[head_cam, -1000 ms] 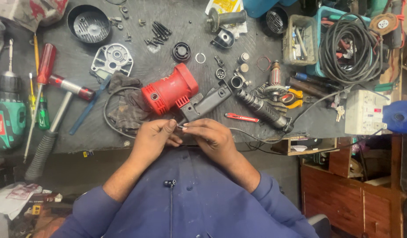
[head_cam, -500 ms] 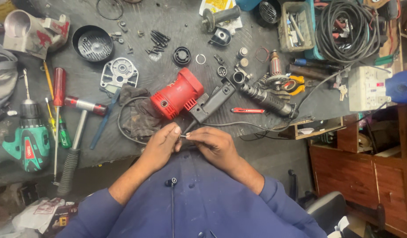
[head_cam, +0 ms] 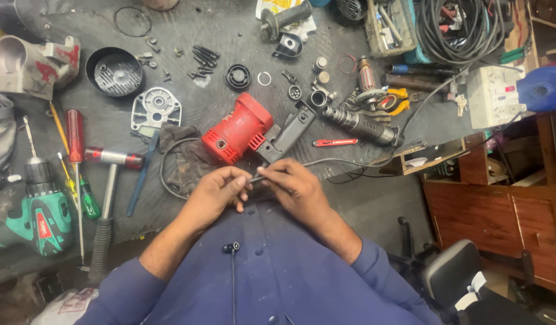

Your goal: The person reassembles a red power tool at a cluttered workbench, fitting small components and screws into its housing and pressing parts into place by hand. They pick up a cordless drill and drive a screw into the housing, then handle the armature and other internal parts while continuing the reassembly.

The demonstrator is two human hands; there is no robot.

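Grey cable (head_cam: 326,161), its end pinched between my left hand (head_cam: 215,191) and right hand (head_cam: 293,186), fingers closed on it, long axis left-right, trailing right along the bench edge, just below the red motor housing (head_cam: 237,128).

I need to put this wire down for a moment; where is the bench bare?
Barest: the dark mat between the thin wire ring and the black screws. Also the strip below the red utility knife. Crowded around the red motor housing and cable coil.
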